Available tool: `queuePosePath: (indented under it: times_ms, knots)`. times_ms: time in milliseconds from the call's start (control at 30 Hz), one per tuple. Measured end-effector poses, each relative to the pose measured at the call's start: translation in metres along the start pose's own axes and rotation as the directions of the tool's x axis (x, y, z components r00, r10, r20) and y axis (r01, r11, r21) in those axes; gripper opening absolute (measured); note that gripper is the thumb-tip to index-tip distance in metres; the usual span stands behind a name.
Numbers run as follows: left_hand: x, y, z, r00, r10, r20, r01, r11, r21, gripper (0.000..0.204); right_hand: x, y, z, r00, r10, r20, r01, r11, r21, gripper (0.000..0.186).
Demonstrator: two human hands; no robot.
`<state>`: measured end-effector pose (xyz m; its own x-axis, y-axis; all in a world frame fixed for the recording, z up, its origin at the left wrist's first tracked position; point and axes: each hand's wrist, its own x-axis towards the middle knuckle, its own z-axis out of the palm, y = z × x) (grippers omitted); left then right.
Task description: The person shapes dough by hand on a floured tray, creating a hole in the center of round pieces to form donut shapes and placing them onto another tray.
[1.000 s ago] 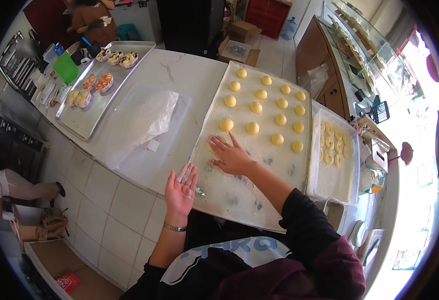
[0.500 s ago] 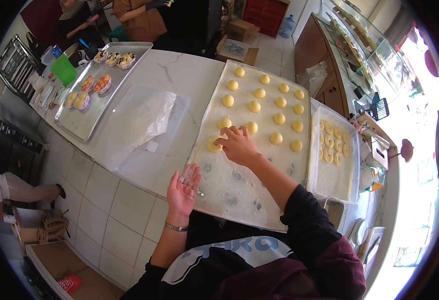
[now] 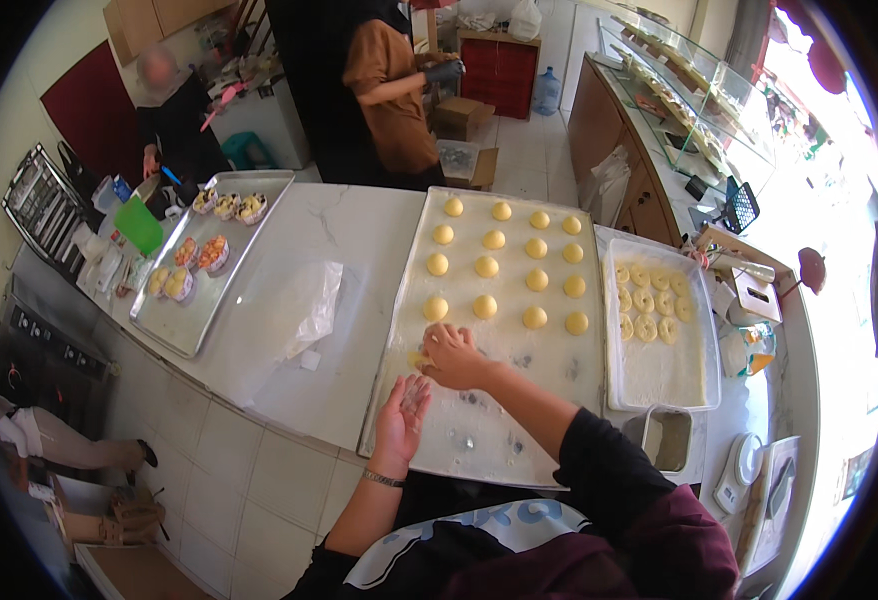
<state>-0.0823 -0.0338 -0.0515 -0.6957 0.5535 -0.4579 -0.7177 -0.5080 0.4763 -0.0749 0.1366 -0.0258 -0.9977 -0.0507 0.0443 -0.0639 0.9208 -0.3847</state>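
Note:
Rows of round, pale yellow dough balls [image 3: 486, 266] sit on a floured metal tray [image 3: 504, 440]. My right hand [image 3: 456, 357] is curled down at the tray's left side, its fingers on the dough ball [image 3: 417, 360] nearest me; the hand hides much of that ball. Just below it, my left hand [image 3: 405, 412] is held palm up with fingers extended, flour on the skin and nothing in it. A metal bracelet [image 3: 383, 479] circles the left wrist.
To the right, a clear plastic tub [image 3: 659, 375] holds ring-shaped dough, with a metal loaf tin [image 3: 667, 440] and a white scale [image 3: 737, 478] nearby. Left are a plastic sheet [image 3: 299, 315] and a tray [image 3: 174, 335] of filled cups. Two people stand beyond the counter.
My left hand has come closer to my right hand. My right hand stays at the same dough ball, now covering more of it. The view has tilted up, showing more of the room.

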Motion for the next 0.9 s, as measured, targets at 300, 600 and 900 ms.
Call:
queuePosePath:
  times_ms: [300,600,900]
  knots:
    - [-0.015,-0.028,0.050,0.983,0.161,0.089,-0.177,0.959,0.220,0.024,-0.086,-0.042,-0.041,0.925,0.015,-0.381,-0.061,0.992,-0.108,0.030]
    - [-0.041,-0.045,0.103,0.943,0.059,0.328,-0.187,0.908,0.374,0.025,-0.147,-0.035,-0.075,0.875,0.096,-0.475,0.015,0.975,0.223,0.028]
    - [-0.063,-0.073,0.126,0.899,0.198,0.391,-0.385,0.782,0.490,0.026,-0.181,-0.015,-0.107,0.874,0.291,-0.388,-0.027,0.828,0.559,0.024]
